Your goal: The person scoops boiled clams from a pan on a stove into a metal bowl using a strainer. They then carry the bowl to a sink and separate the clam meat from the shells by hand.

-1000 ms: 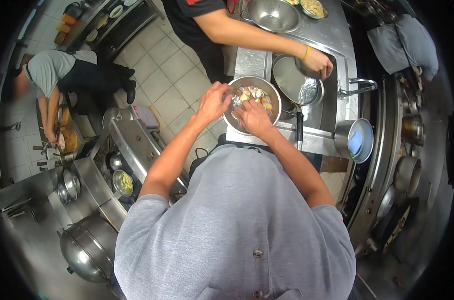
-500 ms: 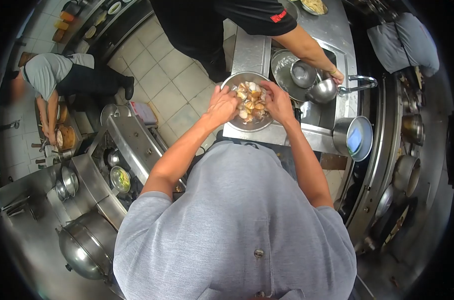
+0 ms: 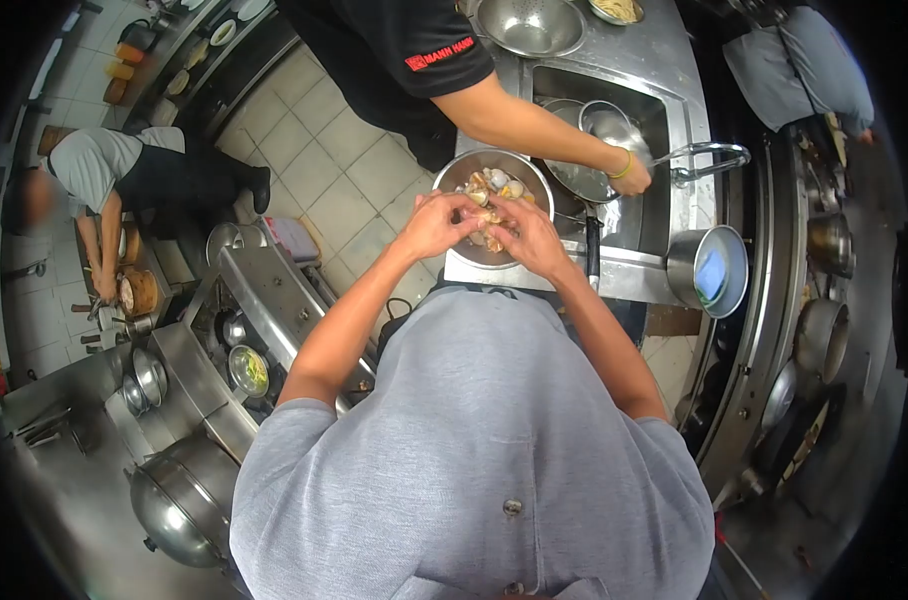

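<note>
Both my hands meet low over a round metal bowl (image 3: 464, 169) at the edge of the sink counter. Inside lie several brown and pale pieces that look like clams (image 3: 494, 184), some showing whitish flesh. My left hand (image 3: 438, 226) pinches one of them between thumb and fingers. From the other side my right hand (image 3: 530, 238) closes its thumb and fingers on the same clam. The fingers partly hide this clam and the lower part of the heap.
A co-worker's hand (image 3: 630, 175) reaches into the sink (image 3: 657, 105) beside the tap (image 3: 709, 153). A pan handle (image 3: 593, 250) points toward me, right of the bowl. A metal pot (image 3: 682, 272) stands at right, a colander (image 3: 530, 25) beyond. Another person (image 3: 109, 170) bends at left.
My hands have moved from the bowl's sides to its middle, coming together on one clam. The co-worker's arm has swung across the sink, and the ladle-like bowl there has shifted.
</note>
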The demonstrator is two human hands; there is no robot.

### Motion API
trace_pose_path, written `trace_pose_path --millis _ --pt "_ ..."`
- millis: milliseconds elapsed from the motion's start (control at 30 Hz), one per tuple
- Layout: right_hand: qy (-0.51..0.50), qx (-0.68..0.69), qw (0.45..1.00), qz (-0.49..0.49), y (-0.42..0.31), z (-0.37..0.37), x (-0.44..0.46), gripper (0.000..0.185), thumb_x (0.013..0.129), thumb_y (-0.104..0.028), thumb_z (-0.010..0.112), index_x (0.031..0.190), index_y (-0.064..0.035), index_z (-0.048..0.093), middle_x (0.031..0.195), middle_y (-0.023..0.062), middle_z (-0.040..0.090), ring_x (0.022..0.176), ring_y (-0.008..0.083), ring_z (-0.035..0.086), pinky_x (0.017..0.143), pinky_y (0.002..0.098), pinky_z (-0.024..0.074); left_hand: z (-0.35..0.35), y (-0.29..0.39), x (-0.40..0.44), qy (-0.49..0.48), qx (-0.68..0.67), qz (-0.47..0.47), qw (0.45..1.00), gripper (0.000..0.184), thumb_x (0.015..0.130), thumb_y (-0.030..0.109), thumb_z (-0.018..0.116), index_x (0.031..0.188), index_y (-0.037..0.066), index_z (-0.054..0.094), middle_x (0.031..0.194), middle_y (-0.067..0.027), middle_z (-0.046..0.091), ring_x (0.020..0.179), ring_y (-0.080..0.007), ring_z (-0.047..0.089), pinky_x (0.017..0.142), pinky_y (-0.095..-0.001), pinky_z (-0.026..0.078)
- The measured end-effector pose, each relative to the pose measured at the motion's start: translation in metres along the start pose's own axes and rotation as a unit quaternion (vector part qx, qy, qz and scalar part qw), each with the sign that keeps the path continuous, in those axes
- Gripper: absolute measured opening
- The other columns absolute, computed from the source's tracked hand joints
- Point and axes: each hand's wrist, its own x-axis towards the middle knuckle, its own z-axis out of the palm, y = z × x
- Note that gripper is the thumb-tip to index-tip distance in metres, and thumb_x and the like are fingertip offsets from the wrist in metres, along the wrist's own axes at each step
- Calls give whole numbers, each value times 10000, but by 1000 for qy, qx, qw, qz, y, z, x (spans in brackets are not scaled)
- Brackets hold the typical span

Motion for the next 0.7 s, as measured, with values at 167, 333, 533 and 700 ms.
trace_pose_path --millis 167,333,533,700 --pt "-4 221 971 87 7 13 5 316 942 -125 721 1229 -1 677 995 120 712 863 181 696 802 328 562 11 -6 0 16 -238 -62 969 333 904 291 780 1074 14 708 861 -39 701 784 -99 630 720 -294 527" --pt "-4 295 946 133 6 9 7 266 937 -93 730 1165 33 674 972 98 734 876 146 705 791 288 573 4 10 -1 31 -227 -23 973 289 895 197 735 1080 -18 678 882 -60 714 773 -107 643 723 -290 540" --pt "-3 240 962 127 -19 -4 8 270 909 -81 742 1149 25 678 995 119 742 892 156 725 787 291 583 7 9 5 36 -190 -16 981 326 838 232 758 1046 -6 676 820 -70 703 732 -134 641 693 -304 534" --pt "100 -41 994 -28 -29 9 7 407 752 -77 794 1143 -16 700 933 167 697 795 275 725 739 364 594 16 12 15 57 -153 -21 986 287 785 221 747 930 -4 643 774 -95 690 705 -149 639 676 -323 531"
